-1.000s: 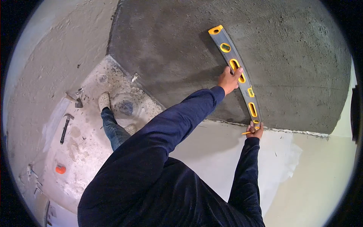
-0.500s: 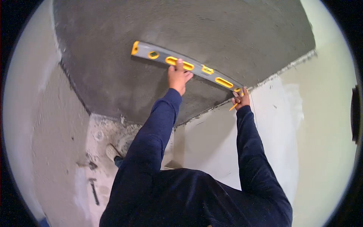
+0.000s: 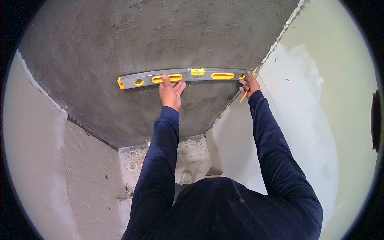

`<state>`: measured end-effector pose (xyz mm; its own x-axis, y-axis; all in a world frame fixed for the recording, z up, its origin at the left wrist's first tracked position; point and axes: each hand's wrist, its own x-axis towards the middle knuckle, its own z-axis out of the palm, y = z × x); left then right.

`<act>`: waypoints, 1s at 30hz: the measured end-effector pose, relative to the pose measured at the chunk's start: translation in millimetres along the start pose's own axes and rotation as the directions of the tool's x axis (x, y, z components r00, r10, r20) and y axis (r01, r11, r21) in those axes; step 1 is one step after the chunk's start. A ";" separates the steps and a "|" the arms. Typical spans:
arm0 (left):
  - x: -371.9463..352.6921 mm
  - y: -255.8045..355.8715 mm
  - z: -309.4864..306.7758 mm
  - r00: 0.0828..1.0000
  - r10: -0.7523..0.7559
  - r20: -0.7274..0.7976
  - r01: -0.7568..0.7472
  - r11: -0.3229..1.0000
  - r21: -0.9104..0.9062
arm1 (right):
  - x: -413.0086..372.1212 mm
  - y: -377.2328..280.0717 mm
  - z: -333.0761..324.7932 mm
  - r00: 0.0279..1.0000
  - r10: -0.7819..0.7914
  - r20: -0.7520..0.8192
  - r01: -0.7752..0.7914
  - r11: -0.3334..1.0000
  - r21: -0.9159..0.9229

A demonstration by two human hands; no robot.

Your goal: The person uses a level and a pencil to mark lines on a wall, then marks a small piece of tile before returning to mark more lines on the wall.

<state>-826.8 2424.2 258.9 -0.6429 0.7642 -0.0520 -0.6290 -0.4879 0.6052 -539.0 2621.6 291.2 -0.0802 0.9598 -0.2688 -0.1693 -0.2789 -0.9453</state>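
A grey and yellow spirit level (image 3: 208, 75) lies against the dark grey plastered wall (image 3: 120, 44), nearly horizontal in view. My left hand (image 3: 171, 94) holds it left of its middle, thumb over the yellow slot and fingers below the lower edge. At the level's right end, by the wall's corner, my right hand (image 3: 251, 85) grips it. A yellow pencil (image 3: 243, 96) sticks down from the fingers of that same hand.
To the right stands a pale wall (image 3: 304, 92) with a white patch, meeting the plaster along a rough edge. A beige wall (image 3: 92, 168) is at left. The stained floor (image 3: 192, 154) shows below, with a shoe tip (image 3: 186, 177).
The level has turned from a slope down to the right to nearly horizontal in view. Both hands remain on it. The view has shifted, and the hammer on the floor is out of sight.
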 end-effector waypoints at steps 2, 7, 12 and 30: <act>0.1 0.1 1.1 1.000 -0.007 0.001 0.007 1.000 -0.005 | 1.4 0.5 -0.5 1.000 0.001 -0.010 0.000 1.000 0.008; 2.4 -3.1 -2.6 1.000 0.000 -0.003 0.000 1.000 -0.019 | 3.0 3.6 -1.1 1.000 -0.024 -0.007 0.024 1.000 0.016; 0.6 -2.3 -1.2 0.999 0.010 0.033 -0.009 1.000 -0.005 | 0.5 4.2 1.2 0.998 -0.041 -0.047 0.042 0.998 0.036; 0.1 -0.7 -0.6 1.000 -0.009 -0.001 0.009 1.000 -0.017 | 5.4 6.9 0.6 0.999 -0.045 -0.021 0.046 0.998 0.034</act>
<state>-826.6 2424.3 257.9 -0.6376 0.7681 -0.0587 -0.6424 -0.4881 0.5908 -541.1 2624.8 283.3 -0.0520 0.9719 -0.2296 -0.2062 -0.2354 -0.9498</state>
